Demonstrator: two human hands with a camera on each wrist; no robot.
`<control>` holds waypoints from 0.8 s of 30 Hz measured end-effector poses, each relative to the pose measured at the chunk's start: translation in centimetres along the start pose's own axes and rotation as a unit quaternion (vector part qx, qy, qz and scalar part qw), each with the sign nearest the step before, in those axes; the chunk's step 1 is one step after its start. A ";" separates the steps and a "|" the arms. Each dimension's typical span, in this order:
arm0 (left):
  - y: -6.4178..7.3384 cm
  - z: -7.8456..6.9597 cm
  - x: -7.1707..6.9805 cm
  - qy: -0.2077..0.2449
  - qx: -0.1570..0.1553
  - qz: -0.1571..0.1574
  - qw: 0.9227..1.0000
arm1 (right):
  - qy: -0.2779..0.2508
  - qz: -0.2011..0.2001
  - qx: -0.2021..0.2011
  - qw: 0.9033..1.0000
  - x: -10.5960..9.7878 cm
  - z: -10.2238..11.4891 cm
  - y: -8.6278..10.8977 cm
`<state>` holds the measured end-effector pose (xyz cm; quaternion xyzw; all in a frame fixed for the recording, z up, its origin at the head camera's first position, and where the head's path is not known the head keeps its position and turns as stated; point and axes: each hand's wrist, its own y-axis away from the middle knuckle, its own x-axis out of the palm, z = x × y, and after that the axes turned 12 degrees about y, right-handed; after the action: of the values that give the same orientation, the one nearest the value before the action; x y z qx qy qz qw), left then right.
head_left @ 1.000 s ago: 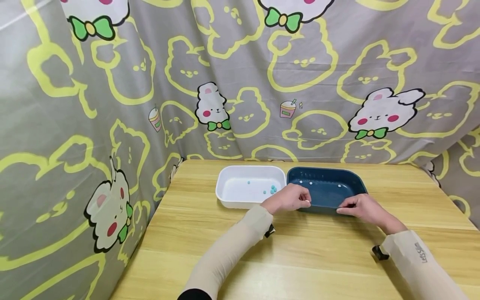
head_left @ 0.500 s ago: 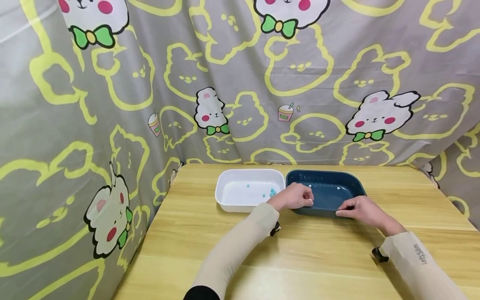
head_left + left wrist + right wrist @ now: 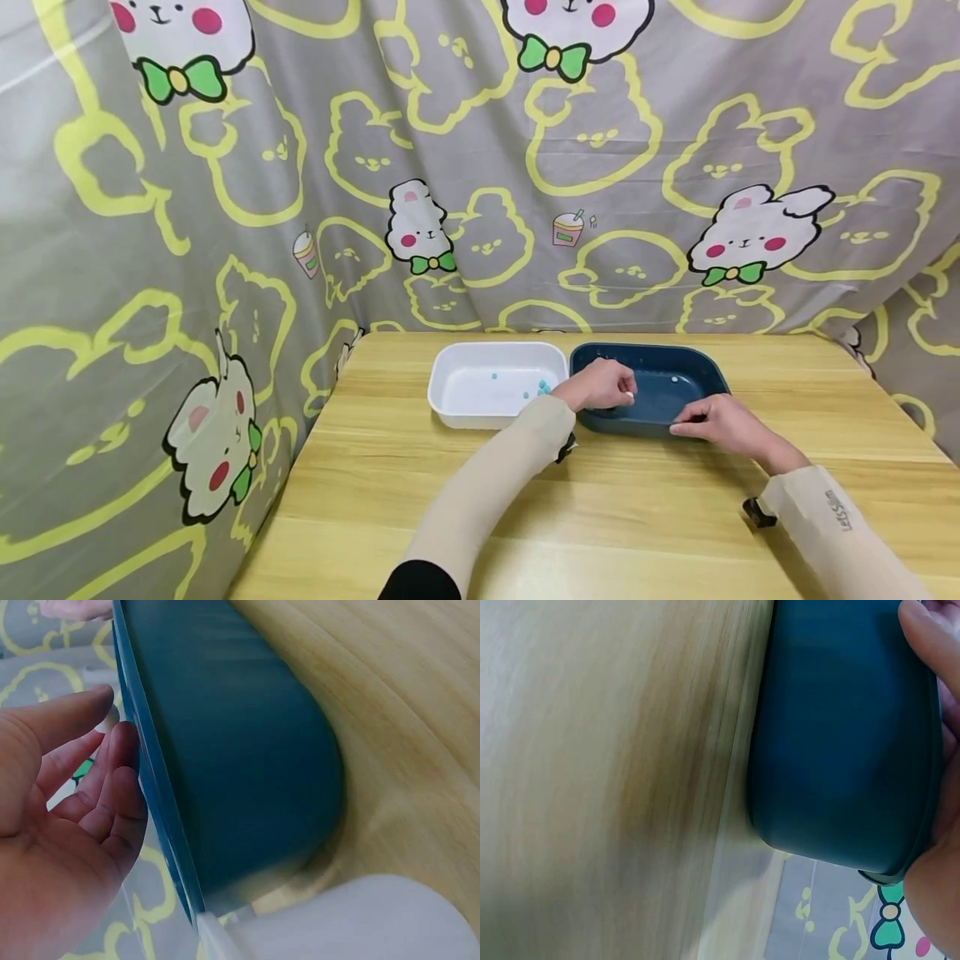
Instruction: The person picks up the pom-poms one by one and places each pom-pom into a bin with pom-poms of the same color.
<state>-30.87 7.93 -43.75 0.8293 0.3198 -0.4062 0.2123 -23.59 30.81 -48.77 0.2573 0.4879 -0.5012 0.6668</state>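
My left hand [image 3: 606,384] is over the left part of the dark blue tray [image 3: 663,430]. Its thumb and fingertips pinch a small white ball [image 3: 630,396], which appears shaded in the left wrist view. With its thumb outside the front wall and its fingers over the rim, my right hand [image 3: 723,423] grips the tray near its front right corner. Another white ball [image 3: 674,379] lies on the tray floor. Any balls behind the left hand are hidden. To the left stands a white tray [image 3: 468,420] containing several small turquoise balls [image 3: 543,387], most at its right end.
Both trays stand side by side near the back of the wooden table [image 3: 600,517]. A grey patterned curtain [image 3: 480,150] hangs behind the table and along its left side.
My left hand has moved a little right over the dark blue tray, still pinching a white ball, and now covers balls seen earlier. My right hand keeps its grip on the rim.
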 end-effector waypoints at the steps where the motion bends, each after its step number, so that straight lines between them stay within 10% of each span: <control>1: -0.1 0.0 0.0 0.002 -0.002 0.001 1.000 | 0.000 0.000 -0.001 1.000 0.0 0.1 0.0; 24: -1.5 0.2 0.0 0.024 -0.070 -0.027 0.997 | -0.006 0.008 -0.003 1.000 0.1 0.5 -1.0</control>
<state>-32.02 8.89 -44.03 0.8128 0.3746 -0.3686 0.2512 -24.28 30.02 -48.52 0.2560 0.4839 -0.4959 0.6741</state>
